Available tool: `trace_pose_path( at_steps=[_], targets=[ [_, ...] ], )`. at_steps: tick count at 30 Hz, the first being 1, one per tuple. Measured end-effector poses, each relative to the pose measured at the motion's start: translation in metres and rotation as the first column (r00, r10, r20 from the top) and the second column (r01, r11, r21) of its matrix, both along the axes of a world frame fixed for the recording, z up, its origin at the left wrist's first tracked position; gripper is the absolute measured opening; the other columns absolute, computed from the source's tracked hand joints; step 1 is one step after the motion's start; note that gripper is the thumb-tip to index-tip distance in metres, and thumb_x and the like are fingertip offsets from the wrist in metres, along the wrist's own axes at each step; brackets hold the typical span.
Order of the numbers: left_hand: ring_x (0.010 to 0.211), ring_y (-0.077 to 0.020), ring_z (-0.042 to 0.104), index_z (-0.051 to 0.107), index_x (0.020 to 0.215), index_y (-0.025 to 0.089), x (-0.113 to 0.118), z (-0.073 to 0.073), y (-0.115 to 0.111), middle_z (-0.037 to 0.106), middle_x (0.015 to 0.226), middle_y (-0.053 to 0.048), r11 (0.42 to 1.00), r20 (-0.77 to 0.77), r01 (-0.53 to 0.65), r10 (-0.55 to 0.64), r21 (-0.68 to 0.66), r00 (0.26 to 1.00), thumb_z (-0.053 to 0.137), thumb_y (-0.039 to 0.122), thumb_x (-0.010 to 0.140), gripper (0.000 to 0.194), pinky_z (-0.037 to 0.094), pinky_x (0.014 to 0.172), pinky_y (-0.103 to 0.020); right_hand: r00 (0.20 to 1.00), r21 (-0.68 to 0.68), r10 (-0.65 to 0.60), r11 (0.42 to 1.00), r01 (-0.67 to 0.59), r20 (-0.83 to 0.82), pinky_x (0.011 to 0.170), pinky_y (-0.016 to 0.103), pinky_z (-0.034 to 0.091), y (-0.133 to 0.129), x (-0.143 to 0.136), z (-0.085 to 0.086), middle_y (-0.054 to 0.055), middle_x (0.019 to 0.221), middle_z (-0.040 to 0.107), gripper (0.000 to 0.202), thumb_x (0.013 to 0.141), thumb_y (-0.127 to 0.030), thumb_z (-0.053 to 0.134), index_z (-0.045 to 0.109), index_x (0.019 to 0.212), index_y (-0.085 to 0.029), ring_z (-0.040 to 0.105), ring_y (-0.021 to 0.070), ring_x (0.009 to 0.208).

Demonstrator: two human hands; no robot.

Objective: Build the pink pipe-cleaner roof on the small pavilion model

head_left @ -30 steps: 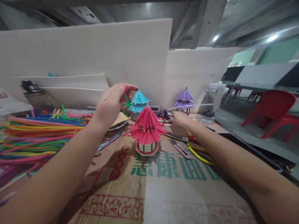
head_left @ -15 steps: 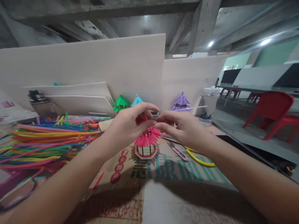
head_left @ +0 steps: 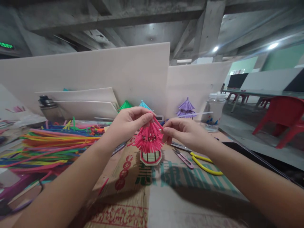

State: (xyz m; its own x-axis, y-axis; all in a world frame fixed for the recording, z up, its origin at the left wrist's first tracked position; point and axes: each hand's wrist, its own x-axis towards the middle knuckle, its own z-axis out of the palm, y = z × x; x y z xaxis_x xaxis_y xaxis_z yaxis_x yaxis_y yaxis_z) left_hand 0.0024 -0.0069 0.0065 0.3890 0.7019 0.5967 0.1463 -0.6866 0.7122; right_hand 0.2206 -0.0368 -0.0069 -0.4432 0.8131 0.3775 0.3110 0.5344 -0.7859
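Note:
A small pink pavilion model [head_left: 150, 143] stands upright on the cardboard, with two tiers of strip roof over a pale base with dark posts. My left hand [head_left: 131, 124] is closed on the peak of its roof, thumb against the fingers. At the roof's right side my right hand [head_left: 181, 129] has thumb and fingertips pinched together, touching the end of a pink strip that slants down from the peak. Below that hand lie a pink craft knife [head_left: 183, 159] and yellow-handled scissors [head_left: 204, 164].
Bundles of coloured fuzzy sticks [head_left: 59, 142] cover the left side. Behind stand a green model roof [head_left: 125, 105], a blue one [head_left: 145, 105] and a purple one [head_left: 186, 107]. A clear bottle [head_left: 212, 112] is at right, before upright white boards [head_left: 133, 76].
My hands have moved apart, uncovering the pink roof's upper part. The left stays at its peak; the right has shifted down to its right side. The view has tilted slightly.

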Motion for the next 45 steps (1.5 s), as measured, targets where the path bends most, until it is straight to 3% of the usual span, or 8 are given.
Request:
trace_pose_path(
  at_steps=[6,11,18,21,25,31,40,45],
  targets=[
    [0.08,-0.0165,0.066,0.075,0.084,0.016,0.01,-0.002,-0.011,0.075,0.086,-0.004,0.995,-0.125,-0.055,0.066,0.089,0.99,0.067,0.037,0.088,0.022,0.051,0.073,-0.026,0.998,0.063,-0.02,0.998,0.016,0.064,0.06,0.026,0.047,-0.003,-0.005,-0.008,0.0,0.07,0.066,0.021,0.092,-0.034,0.057,0.065,0.08,-0.018,0.061,0.013,0.064],
    [0.077,-0.0163,0.065,0.074,0.081,0.015,0.014,-0.003,-0.012,0.074,0.085,-0.005,0.997,-0.097,-0.044,0.049,0.059,0.994,0.068,0.036,0.086,0.022,0.051,0.07,-0.026,0.998,0.041,-0.001,0.999,-0.001,0.056,0.055,0.025,0.042,-0.001,-0.009,-0.013,-0.002,0.063,0.058,0.029,0.093,-0.038,0.055,0.058,0.071,-0.019,0.054,0.0114,0.058],
    [0.071,-0.0146,0.062,0.071,0.081,0.015,0.006,-0.004,-0.003,0.071,0.078,-0.002,0.995,-0.123,-0.096,0.1,0.039,0.987,0.066,0.041,0.087,0.027,0.047,0.066,-0.025,0.995,0.203,-0.095,0.975,0.085,0.04,0.051,0.023,0.032,-0.002,-0.006,-0.011,-0.004,0.062,0.049,0.031,0.095,-0.04,0.051,0.054,0.072,-0.02,0.042,0.0096,0.055],
    [0.075,-0.0158,0.062,0.071,0.085,0.015,0.002,-0.004,0.004,0.07,0.08,-0.003,0.973,-0.111,-0.186,0.202,0.135,0.973,0.061,0.045,0.09,0.031,0.047,0.068,-0.026,0.973,0.326,-0.198,0.934,0.148,0.123,0.051,0.023,0.028,-0.004,-0.007,-0.012,-0.004,0.06,0.046,0.03,0.094,-0.034,0.049,0.049,0.067,-0.02,0.041,0.0096,0.055],
    [0.094,-0.0203,0.065,0.072,0.109,0.017,-0.003,-0.008,0.02,0.072,0.104,-0.008,0.914,-0.15,-0.3,0.349,0.275,0.925,0.055,0.048,0.094,0.039,0.048,0.08,-0.029,0.869,0.491,-0.326,0.864,0.114,0.372,0.054,0.026,0.022,-0.005,-0.013,-0.023,-0.002,0.06,0.052,0.027,0.093,-0.03,0.046,0.054,0.069,-0.019,0.041,0.0104,0.054],
    [0.1,-0.0224,0.067,0.072,0.107,0.014,-0.004,-0.019,0.04,0.073,0.11,-0.01,0.975,-0.234,-0.152,0.187,0.163,0.954,0.057,0.047,0.093,0.039,0.049,0.086,-0.031,0.716,0.653,-0.49,0.755,0.063,0.497,0.055,0.03,0.015,-0.003,-0.021,-0.042,0.002,0.058,0.058,0.033,0.094,-0.031,0.045,0.059,0.067,-0.018,0.035,0.0118,0.051],
    [0.077,-0.0174,0.065,0.07,0.093,0.014,-0.003,-0.021,0.038,0.072,0.086,-0.005,0.971,-0.174,-0.203,0.224,0.127,0.959,0.062,0.049,0.089,0.037,0.049,0.068,-0.026,0.701,0.725,-0.547,0.686,0.061,0.459,0.054,0.029,0.016,0.005,-0.024,-0.054,0.003,0.059,0.064,0.035,0.094,-0.03,0.046,0.063,0.066,-0.018,0.045,0.0127,0.051],
    [0.073,-0.0166,0.063,0.069,0.093,0.015,0.0,-0.02,0.036,0.07,0.083,-0.005,0.969,-0.149,-0.225,0.239,0.106,0.96,0.061,0.048,0.089,0.035,0.049,0.066,-0.026,0.674,0.719,-0.575,0.689,0.092,0.464,0.053,0.029,0.017,0.005,-0.023,-0.052,0.004,0.059,0.066,0.035,0.095,-0.03,0.045,0.064,0.068,-0.018,0.047,0.0129,0.05]
  ],
)
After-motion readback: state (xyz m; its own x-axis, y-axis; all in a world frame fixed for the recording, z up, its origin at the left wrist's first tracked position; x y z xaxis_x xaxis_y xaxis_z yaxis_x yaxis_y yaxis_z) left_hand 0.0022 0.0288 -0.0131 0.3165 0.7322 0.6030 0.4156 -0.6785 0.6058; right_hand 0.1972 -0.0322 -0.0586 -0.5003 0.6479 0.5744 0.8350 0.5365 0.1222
